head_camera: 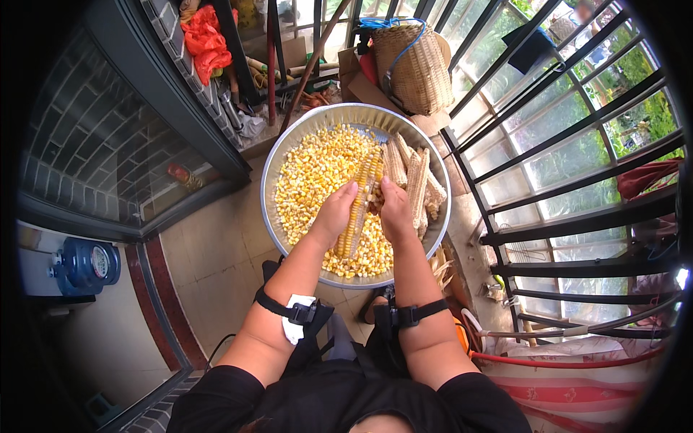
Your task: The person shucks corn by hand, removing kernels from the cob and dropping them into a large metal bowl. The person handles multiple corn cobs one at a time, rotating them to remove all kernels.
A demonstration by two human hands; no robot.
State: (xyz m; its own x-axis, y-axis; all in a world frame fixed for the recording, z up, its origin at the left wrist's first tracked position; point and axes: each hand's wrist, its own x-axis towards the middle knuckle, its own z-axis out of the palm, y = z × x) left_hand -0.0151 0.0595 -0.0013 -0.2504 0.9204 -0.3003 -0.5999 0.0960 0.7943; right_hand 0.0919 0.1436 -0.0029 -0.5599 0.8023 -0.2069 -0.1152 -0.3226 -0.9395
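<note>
My left hand (334,214) and my right hand (396,211) hold a partly shelled ear of dried corn (358,211) between them, above a wide round metal basin (265,208). Rows of yellow kernels still sit on the ear beside a bare strip. Both thumbs press near its upper half; the fingers underneath are mostly hidden. Loose yellow and white corn kernels (308,178) cover much of the basin's bottom. Stripped corncobs (417,181) lie piled along its right side, close to my right hand.
Behind the basin stands a woven bamboo basket (414,67) with a blue cord. A black metal railing (547,189) runs along the right. To the left is a dark-framed glass door (119,130); a blue water jug (89,266) lies beyond the threshold. Corn husks (441,268) rest near the basin.
</note>
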